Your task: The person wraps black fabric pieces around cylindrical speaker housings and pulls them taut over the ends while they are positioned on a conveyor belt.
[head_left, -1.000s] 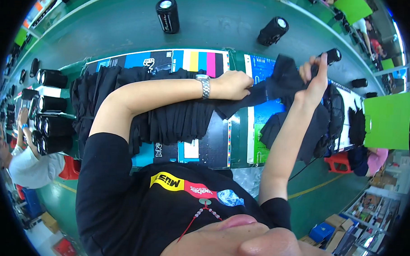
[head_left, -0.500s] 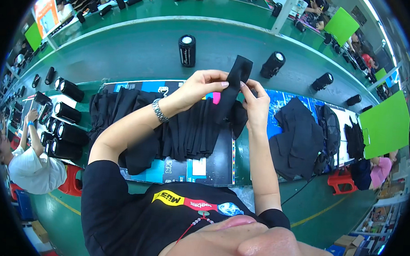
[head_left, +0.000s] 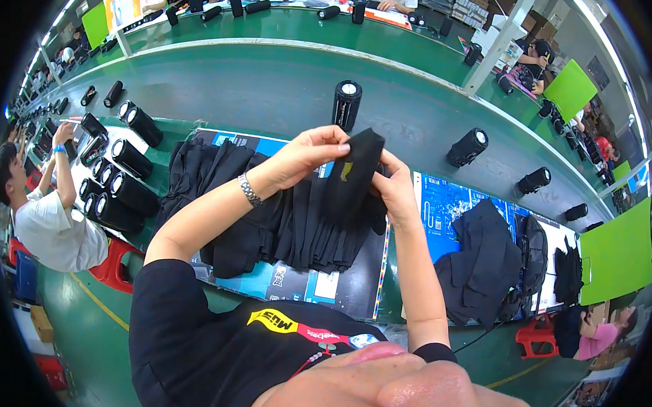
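Note:
Between my two hands hangs a black fabric piece (head_left: 362, 158), raised above the bench, with a small yellowish mark on the side facing me. The fingers of my left hand (head_left: 309, 158) pinch its upper left edge. At its right edge, my right hand (head_left: 399, 193) grips it between thumb and fingers. Below lies an overlapping row of similar black fabric pieces (head_left: 314, 235) on a printed board (head_left: 362, 291). To the right, a loose pile of black fabric (head_left: 480, 263) lies on a blue printed sheet (head_left: 435, 207).
Past my hands, black cylindrical speakers (head_left: 347, 107) stand on the green conveyor (head_left: 273, 76). More speakers (head_left: 130, 157) crowd the left, near a co-worker in a white shirt (head_left: 59, 226). A bright green panel (head_left: 619, 253) stands at the right, beyond a black bag-like item (head_left: 532, 257).
The fabric piece has been turned and lowered, so its yellowish mark now shows. Both hands keep hold of it. The whole view has shifted, with the bench and speakers appearing farther right and lower.

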{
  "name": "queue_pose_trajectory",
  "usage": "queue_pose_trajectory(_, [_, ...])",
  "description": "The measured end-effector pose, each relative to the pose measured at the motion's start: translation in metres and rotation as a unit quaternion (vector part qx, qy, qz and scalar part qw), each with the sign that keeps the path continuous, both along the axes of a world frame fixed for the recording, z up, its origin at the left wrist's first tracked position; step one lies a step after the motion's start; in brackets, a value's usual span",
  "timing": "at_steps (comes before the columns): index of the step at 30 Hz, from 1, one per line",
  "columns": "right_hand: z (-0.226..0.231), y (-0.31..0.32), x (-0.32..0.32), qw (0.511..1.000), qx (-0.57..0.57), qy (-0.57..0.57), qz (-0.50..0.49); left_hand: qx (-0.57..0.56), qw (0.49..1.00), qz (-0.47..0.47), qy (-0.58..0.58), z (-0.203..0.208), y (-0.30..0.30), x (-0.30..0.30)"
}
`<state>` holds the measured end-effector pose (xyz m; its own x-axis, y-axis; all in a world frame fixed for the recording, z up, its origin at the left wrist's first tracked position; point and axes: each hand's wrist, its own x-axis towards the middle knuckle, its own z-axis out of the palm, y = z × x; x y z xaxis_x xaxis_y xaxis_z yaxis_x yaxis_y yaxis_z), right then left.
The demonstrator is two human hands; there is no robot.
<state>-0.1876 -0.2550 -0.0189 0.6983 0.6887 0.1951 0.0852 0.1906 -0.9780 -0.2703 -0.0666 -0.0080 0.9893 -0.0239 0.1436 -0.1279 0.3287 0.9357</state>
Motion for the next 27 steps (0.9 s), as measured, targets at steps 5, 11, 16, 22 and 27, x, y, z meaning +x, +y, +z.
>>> queue_pose_trajectory(5, [-0.001,0.012,0.031,0.983,0.028,0.166,0.069,-0.026,0.995,-0.035,0.087,0.004,0.02,0.001])
queue_pose_trajectory(11, [-0.009,0.054,0.086,0.99,-0.043,0.098,-0.092,0.079,0.994,0.012,0.072,-0.035,0.065,0.069])
queue_pose_trajectory(16, [-0.024,0.103,0.125,0.921,-0.073,-0.173,-0.343,0.222,0.954,0.198,0.018,-0.027,0.074,0.124])
queue_pose_trajectory(22, [-0.033,0.124,0.152,0.852,-0.088,-0.302,-0.42,0.262,0.916,0.303,-0.039,-0.045,0.086,0.178])
queue_pose_trajectory(27, [-0.054,0.113,0.189,0.94,-0.036,-0.033,-0.339,0.116,0.958,0.261,0.019,-0.064,0.079,0.213])
